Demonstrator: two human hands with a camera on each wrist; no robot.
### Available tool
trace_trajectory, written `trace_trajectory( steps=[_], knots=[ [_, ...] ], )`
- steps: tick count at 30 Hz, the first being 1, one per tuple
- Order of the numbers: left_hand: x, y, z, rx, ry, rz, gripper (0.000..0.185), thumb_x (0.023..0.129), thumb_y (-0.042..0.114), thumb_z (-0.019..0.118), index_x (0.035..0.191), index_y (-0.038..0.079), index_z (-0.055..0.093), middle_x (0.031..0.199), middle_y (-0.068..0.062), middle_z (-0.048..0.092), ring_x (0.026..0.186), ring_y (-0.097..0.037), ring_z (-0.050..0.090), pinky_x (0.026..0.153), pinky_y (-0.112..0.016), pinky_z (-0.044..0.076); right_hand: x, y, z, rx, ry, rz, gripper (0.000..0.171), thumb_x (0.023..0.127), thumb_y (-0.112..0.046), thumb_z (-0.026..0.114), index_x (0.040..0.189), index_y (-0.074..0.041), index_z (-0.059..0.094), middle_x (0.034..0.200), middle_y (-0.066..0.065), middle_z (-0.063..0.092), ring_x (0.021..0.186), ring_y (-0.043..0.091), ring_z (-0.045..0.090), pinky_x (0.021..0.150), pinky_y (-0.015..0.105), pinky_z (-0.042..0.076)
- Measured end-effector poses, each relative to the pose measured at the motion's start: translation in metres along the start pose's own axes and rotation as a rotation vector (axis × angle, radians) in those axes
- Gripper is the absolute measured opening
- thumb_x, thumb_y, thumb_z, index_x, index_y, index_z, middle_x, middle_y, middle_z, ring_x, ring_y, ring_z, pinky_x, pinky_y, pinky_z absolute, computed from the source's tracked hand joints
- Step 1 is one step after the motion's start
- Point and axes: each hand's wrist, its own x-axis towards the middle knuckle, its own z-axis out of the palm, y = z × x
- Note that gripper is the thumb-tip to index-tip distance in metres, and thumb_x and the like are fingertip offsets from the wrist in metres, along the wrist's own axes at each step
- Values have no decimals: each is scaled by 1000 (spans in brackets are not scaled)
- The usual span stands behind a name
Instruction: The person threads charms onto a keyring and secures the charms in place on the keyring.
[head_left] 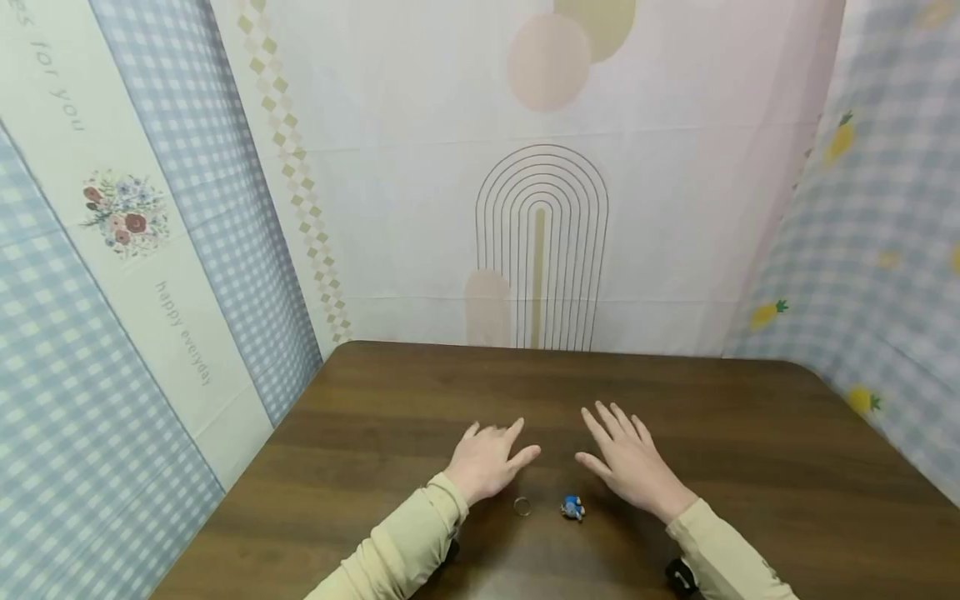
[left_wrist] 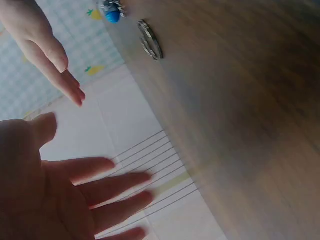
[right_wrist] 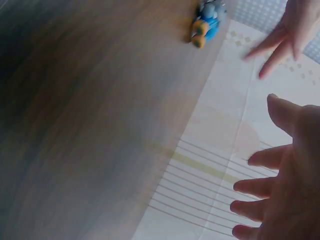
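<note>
The left wall cloth (head_left: 150, 275) reads "happy everyday". On the dark wooden table (head_left: 750, 467), a thin metal ring (head_left: 522, 506) and small blue figure (head_left: 573, 507) lie behind the left hand (head_left: 487, 462) and right hand (head_left: 630, 458); both have fingers spread, holding nothing.

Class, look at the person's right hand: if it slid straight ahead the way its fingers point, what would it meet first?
Probably nothing on the brown wooden table: the right hand points away toward the pale patterned backdrop cloth, which it would likely meet first. Depth is unclear.
</note>
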Motion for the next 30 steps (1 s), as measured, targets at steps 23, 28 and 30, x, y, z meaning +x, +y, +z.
trace_trajectory(
  steps=[23,28,30],
  knots=[
    [6,9,7,52,-238,54,33,64,25,89,70,16,57,67,8,54,62,-9,49,55,-21,39,6,-13,14,184,-392,-249,26,79,-24,78,95,-14,60,89,-3,52,77,9,51,66,28,47],
    [8,9,11,34,-270,68,29,66,19,86,72,16,58,68,9,53,64,-8,48,58,-19,39,5,-15,15,186,-391,-286,19,79,-17,76,90,-14,59,82,-4,50,69,3,45,60,22,42],
    [9,8,13,20,-279,76,28,66,17,86,72,15,58,68,8,52,64,-8,47,59,-18,39,5,-16,16,191,-384,-299,17,79,-14,73,87,-14,58,78,-5,48,65,1,41,58,19,38]
  ],
)
